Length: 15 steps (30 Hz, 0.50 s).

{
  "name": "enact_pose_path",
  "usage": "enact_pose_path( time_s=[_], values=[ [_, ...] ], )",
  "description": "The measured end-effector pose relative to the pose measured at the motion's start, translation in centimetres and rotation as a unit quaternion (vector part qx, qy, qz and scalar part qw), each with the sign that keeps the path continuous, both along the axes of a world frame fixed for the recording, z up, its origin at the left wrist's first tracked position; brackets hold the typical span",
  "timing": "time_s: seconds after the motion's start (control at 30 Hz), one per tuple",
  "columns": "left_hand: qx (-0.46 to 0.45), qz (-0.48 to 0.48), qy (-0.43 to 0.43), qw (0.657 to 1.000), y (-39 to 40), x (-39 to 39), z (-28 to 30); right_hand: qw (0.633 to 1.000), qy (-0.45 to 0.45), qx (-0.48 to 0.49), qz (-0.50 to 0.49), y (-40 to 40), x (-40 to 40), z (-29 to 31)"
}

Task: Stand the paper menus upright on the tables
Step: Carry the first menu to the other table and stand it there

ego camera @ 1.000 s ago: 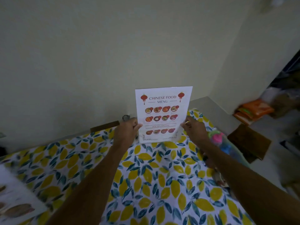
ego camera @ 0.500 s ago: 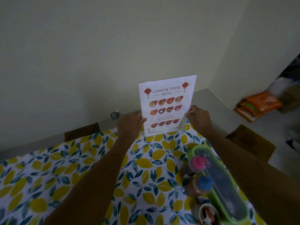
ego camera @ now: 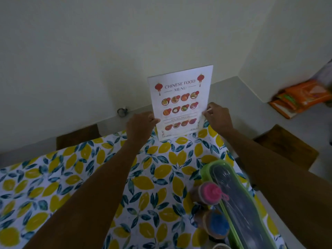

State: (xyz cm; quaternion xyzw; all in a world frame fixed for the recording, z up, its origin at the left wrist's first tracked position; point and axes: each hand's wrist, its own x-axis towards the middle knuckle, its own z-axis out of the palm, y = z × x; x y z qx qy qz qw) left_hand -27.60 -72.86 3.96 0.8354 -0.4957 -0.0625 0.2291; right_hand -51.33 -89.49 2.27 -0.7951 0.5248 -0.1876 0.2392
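A white paper menu (ego camera: 180,102) headed "Chinese Food Menu" stands upright at the far edge of a table with a lemon-print cloth (ego camera: 147,178). Its bottom edge touches the cloth and it tilts slightly left. My left hand (ego camera: 141,124) grips its lower left edge. My right hand (ego camera: 217,118) pinches its lower right edge. Both arms reach forward over the table.
A green-rimmed clear container (ego camera: 239,203) lies at the table's right side, with a pink-capped bottle (ego camera: 210,192) and a blue-capped bottle (ego camera: 216,224) beside it. A pale wall rises just behind the table. Orange packets (ego camera: 301,97) lie on the floor at right, near a brown mat (ego camera: 287,144).
The view has shifted forward and down, bringing the container and bottles into sight. The menu stays held upright by both hands at the table's far edge.
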Motion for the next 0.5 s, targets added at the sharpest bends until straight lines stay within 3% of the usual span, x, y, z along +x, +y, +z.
enact_pose_path(
  time_s=[0.5],
  values=[
    [-0.007, 0.037, 0.037, 0.999, -0.66, -0.84, -0.28, 0.998, -0.049, 0.019, -0.029, 0.13, 0.49, -0.89]
  ],
)
